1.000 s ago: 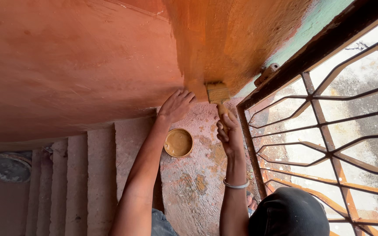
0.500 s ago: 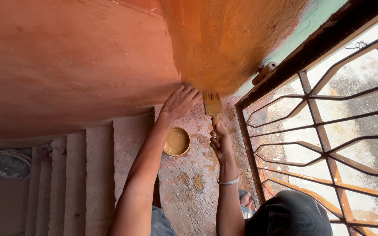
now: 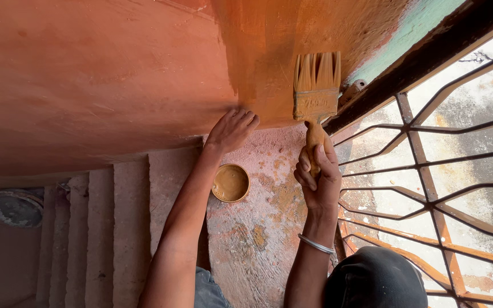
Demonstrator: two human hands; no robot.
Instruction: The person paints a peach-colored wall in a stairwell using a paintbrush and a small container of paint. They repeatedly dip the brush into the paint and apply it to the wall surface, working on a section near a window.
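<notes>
Orange wall (image 3: 115, 74): one brush (image 3: 316, 91), gripped in the right hand (image 3: 318, 177), now higher than before; left hand (image 3: 232, 130) spread flat; one paint tin (image 3: 230, 183).

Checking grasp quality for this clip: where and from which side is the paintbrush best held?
By its narrow wooden handle, from below, as the right hand does now. The paintbrush stands bristles-up against the orange wall; its bristles and ferrule are coated with paint, so only the handle gives the fingers a firm wrap.
</notes>
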